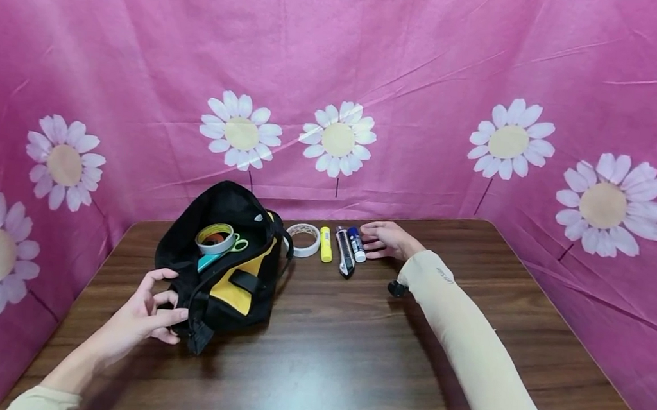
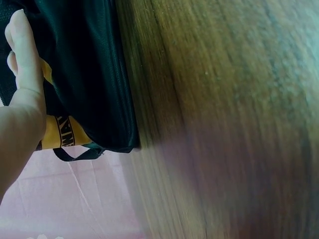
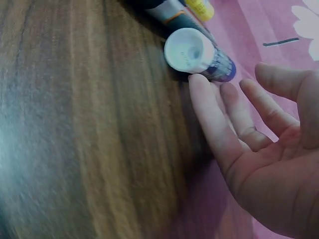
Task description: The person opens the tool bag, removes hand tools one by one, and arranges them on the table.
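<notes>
A black and yellow tool bag [image 1: 241, 288] lies on the table with its mouth gaping. Inside it show a tape roll [image 1: 215, 242], green-handled scissors [image 1: 240, 244] and a turquoise item [image 1: 208, 261]. My left hand [image 1: 149, 310] grips the bag's near left edge between thumb and fingers. On the right, my right hand [image 1: 389, 241] is beside a blue and white glue stick [image 1: 357, 244], fingers extended and fingertips right at its side. The right wrist view shows the white end of this glue stick [image 3: 189, 50] close to the fingertips.
Left of the glue stick lie a dark utility knife [image 1: 345, 251], a yellow tube [image 1: 326, 244] and a white tape roll [image 1: 304, 240], near the back edge of the wooden table [image 1: 317, 346]. A pink cloth [image 1: 421, 58] with daisies hangs behind and at both sides.
</notes>
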`<act>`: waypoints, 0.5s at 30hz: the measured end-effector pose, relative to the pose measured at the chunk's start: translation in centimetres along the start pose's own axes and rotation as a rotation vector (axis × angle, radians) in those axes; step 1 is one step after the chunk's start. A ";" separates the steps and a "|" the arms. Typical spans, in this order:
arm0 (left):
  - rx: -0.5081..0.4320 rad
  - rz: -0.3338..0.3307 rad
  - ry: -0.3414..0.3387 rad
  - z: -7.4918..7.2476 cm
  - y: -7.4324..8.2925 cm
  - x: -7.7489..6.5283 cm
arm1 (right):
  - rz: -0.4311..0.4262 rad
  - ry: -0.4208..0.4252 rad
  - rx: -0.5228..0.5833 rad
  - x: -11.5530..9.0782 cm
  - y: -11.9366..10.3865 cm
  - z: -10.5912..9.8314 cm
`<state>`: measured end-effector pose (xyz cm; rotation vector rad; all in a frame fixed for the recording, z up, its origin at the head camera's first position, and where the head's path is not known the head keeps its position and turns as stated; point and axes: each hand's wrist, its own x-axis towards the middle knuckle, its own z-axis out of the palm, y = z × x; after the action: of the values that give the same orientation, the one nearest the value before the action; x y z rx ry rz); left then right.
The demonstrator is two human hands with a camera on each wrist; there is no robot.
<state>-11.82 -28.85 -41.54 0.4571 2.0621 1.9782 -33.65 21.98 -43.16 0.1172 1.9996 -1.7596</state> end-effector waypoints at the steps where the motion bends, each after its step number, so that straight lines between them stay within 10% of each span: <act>1: 0.005 -0.002 -0.001 0.0 0.1 0.1 | 0.002 -0.004 -0.006 -0.1 -0.2 -0.2; 15: 0.025 -0.014 -0.015 -0.3 0.5 0.0 | -0.029 -0.112 -0.191 -3.3 -6.4 -0.9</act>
<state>-11.93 -29.07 -41.03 0.4593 2.0773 1.9375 -33.29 22.59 -35.93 -0.0712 2.0841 -1.5469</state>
